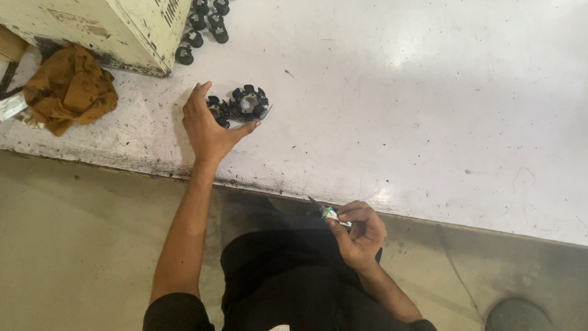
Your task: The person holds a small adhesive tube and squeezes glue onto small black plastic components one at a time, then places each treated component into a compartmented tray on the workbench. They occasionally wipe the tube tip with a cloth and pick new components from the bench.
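At the top left of the desk [429, 110] stands a cream-coloured metal box [116, 30], worn and scratched. On its top face there is a pale rectangular label [72, 19], faded brownish and partly peeled. On its side face, near the upper edge, there is a small block of dark printed marking [169, 9], cut off by the frame.

The right hand [360, 236] holds a small tube [331, 214] with a white and green label and a dark pointed tip; it is just at the front edge of the desk.

At the far left edge, a small whitish strip [11, 105] like a label or packet lies beside the brown cloth [70, 89]; it is too small to tell more.
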